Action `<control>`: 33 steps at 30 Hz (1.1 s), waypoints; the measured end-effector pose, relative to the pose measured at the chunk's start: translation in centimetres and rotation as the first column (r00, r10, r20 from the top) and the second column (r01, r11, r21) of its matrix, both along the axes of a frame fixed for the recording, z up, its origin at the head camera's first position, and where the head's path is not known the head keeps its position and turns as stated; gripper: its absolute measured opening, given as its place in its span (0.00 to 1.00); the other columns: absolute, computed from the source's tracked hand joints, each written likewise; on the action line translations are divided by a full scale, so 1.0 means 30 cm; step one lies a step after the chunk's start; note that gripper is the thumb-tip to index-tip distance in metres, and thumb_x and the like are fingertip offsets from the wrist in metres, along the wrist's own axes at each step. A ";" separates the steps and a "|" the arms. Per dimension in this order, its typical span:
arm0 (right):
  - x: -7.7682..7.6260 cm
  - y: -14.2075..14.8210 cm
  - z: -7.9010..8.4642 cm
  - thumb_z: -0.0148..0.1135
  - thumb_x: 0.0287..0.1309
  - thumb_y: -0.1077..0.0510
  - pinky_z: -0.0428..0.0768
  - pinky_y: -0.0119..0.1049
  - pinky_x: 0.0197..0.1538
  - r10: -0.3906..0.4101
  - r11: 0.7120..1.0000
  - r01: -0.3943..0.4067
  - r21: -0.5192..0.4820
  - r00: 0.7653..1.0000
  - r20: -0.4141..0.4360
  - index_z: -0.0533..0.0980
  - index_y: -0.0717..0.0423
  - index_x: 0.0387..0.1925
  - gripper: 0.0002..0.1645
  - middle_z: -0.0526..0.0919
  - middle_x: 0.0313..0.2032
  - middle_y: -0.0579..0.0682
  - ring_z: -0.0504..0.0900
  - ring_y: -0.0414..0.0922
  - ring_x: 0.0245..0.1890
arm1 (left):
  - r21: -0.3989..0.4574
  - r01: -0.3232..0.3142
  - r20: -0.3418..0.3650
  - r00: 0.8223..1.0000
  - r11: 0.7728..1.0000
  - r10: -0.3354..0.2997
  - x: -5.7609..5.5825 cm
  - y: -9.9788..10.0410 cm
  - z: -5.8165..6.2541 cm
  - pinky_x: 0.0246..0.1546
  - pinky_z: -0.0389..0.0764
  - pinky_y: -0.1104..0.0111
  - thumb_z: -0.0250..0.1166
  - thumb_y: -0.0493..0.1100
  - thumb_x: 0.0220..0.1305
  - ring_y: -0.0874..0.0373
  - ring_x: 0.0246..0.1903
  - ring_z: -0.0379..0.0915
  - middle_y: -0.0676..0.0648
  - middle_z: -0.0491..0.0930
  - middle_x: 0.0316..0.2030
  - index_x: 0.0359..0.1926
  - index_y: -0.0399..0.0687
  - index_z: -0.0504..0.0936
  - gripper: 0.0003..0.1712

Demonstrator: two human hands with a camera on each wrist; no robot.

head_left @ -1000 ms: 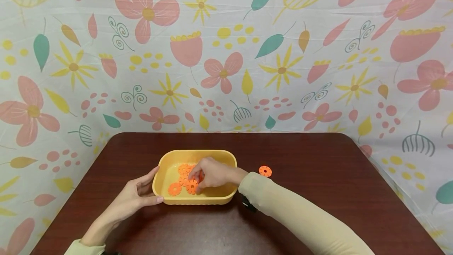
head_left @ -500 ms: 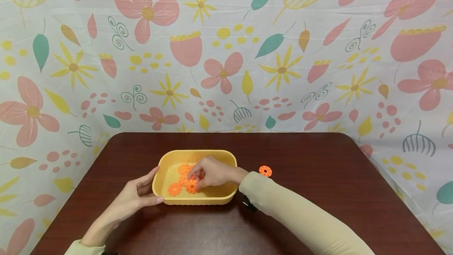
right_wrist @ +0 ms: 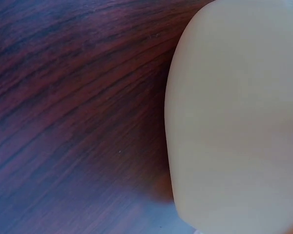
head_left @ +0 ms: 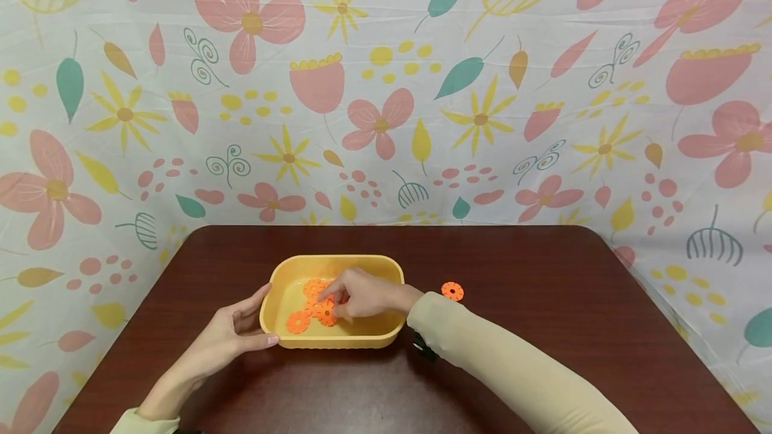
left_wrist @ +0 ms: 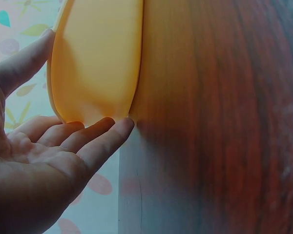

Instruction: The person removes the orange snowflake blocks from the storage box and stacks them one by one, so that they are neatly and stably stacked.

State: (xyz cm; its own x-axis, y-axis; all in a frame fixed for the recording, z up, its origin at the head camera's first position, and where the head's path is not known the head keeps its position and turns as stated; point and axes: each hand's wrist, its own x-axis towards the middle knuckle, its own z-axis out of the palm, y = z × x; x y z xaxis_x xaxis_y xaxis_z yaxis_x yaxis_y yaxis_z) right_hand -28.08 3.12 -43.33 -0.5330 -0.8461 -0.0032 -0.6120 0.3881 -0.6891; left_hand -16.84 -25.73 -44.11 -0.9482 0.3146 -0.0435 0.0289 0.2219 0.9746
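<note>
A yellow bin (head_left: 289,340) stands on the table with several orange notched interlocking discs (head_left: 298,322) in its left half. My left hand (head_left: 226,338) holds its left end, thumb at the near corner and fingers along the end wall; the left wrist view shows the hand (left_wrist: 53,151) spread across that end of the bin (left_wrist: 97,53). Reaching in over the right rim, my right hand (head_left: 360,295) has its thumb and forefinger at an orange disc (head_left: 326,315). Its other fingers are mostly hidden. In the right wrist view the bin's pale outer wall (right_wrist: 224,117) fills the right side.
One more orange disc (head_left: 452,291) lies on the dark wood table (head_left: 519,327), right of the bin and close behind the right sleeve (head_left: 464,337). A flower-printed cloth (head_left: 386,173) hangs behind the table.
The right thumb and the disc at it have shifted slightly left and away from me, and the forefinger reaches a little farther forward. The left hand and the bin have stayed in place.
</note>
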 end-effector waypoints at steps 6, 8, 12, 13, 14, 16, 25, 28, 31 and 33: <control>0.003 0.000 0.003 0.68 0.63 0.69 0.70 0.25 0.30 -0.007 1.000 0.006 0.012 1.000 0.006 0.87 0.61 0.55 0.18 0.81 0.18 0.44 0.73 0.34 0.21 | -0.013 -0.006 -0.003 1.000 1.000 0.006 0.000 -0.001 -0.001 0.54 0.81 0.67 0.78 0.36 0.63 0.36 0.74 0.58 0.36 0.53 0.80 0.83 0.40 0.53 0.56; 0.003 0.001 0.004 0.67 0.64 0.69 0.69 0.26 0.30 -0.009 1.000 0.009 0.014 1.000 0.014 0.87 0.60 0.55 0.18 0.81 0.18 0.45 0.74 0.35 0.21 | -0.016 -0.008 -0.002 1.000 1.000 0.008 0.001 -0.001 -0.001 0.54 0.81 0.67 0.78 0.37 0.63 0.36 0.74 0.59 0.36 0.53 0.80 0.83 0.40 0.54 0.56; 0.001 0.000 0.001 0.67 0.65 0.68 0.70 0.25 0.31 -0.013 1.000 0.012 0.013 1.000 0.023 0.87 0.60 0.54 0.17 0.81 0.17 0.45 0.74 0.35 0.21 | -0.008 -0.011 0.005 1.000 1.000 0.011 0.000 0.000 0.000 0.54 0.83 0.64 0.78 0.36 0.62 0.35 0.73 0.61 0.36 0.53 0.80 0.83 0.40 0.54 0.56; 0.000 0.000 0.000 0.68 0.65 0.67 0.70 0.25 0.31 -0.012 1.000 0.012 0.011 1.000 0.022 0.87 0.60 0.54 0.17 0.81 0.18 0.44 0.74 0.34 0.22 | -0.009 -0.015 0.005 1.000 1.000 0.015 0.000 0.001 0.000 0.54 0.83 0.64 0.78 0.36 0.62 0.35 0.73 0.61 0.36 0.54 0.80 0.83 0.40 0.54 0.56; -0.001 -0.001 -0.001 0.70 0.64 0.66 0.70 0.25 0.32 -0.011 1.000 0.011 0.009 1.000 0.019 0.87 0.60 0.53 0.16 0.81 0.18 0.43 0.74 0.34 0.22 | -0.011 -0.018 0.006 1.000 1.000 0.018 0.001 0.002 0.001 0.53 0.83 0.65 0.78 0.36 0.62 0.35 0.73 0.62 0.36 0.54 0.80 0.83 0.40 0.54 0.56; -0.002 -0.002 -0.004 0.75 0.61 0.65 0.71 0.25 0.32 -0.008 1.000 0.008 0.005 1.000 0.015 0.87 0.60 0.52 0.17 0.81 0.20 0.43 0.74 0.34 0.23 | -0.013 -0.018 0.005 1.000 1.000 0.018 0.001 0.002 0.003 0.53 0.83 0.65 0.78 0.36 0.62 0.34 0.72 0.63 0.35 0.54 0.80 0.83 0.39 0.54 0.57; -0.002 -0.008 -0.006 0.84 0.49 0.66 0.75 0.25 0.37 -0.004 0.999 0.005 0.049 1.000 -0.020 0.87 0.59 0.53 0.26 0.81 0.24 0.41 0.75 0.32 0.27 | -0.006 -0.016 0.016 1.000 1.000 0.016 0.003 0.004 0.005 0.52 0.83 0.65 0.78 0.36 0.61 0.33 0.71 0.64 0.34 0.54 0.79 0.83 0.39 0.53 0.57; 0.000 -0.008 -0.002 0.84 0.50 0.67 0.74 0.24 0.37 -0.014 0.998 0.015 0.055 1.000 -0.016 0.87 0.59 0.53 0.26 0.81 0.24 0.40 0.75 0.32 0.27 | -0.003 -0.011 0.017 1.000 1.000 0.011 0.003 0.004 0.004 0.52 0.83 0.65 0.78 0.35 0.62 0.33 0.71 0.64 0.33 0.54 0.79 0.83 0.39 0.53 0.57; 0.000 -0.006 0.002 0.84 0.50 0.67 0.74 0.24 0.36 -0.014 0.999 0.015 0.046 1.000 -0.018 0.87 0.60 0.53 0.26 0.81 0.24 0.41 0.75 0.33 0.27 | 0.000 -0.014 0.018 1.000 1.000 0.014 0.003 0.004 0.004 0.53 0.83 0.64 0.78 0.35 0.62 0.33 0.71 0.64 0.33 0.54 0.79 0.83 0.39 0.53 0.57; 0.000 -0.004 0.005 0.84 0.49 0.68 0.75 0.25 0.36 -0.009 1.000 0.010 0.027 1.000 -0.021 0.87 0.61 0.52 0.26 0.82 0.25 0.42 0.75 0.33 0.27 | -0.001 -0.014 0.017 1.000 1.000 0.014 0.002 0.004 0.004 0.53 0.83 0.64 0.77 0.35 0.62 0.33 0.71 0.63 0.34 0.54 0.79 0.83 0.39 0.53 0.56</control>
State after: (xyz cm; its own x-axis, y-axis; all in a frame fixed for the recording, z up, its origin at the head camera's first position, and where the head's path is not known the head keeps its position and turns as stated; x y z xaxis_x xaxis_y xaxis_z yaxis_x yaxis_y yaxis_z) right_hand -28.09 3.01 -43.17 -0.5414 -0.8406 -0.0145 -0.6222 0.4122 -0.6656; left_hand -16.77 -25.60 -43.97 -0.9518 0.3009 -0.0599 0.0092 0.2234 0.9747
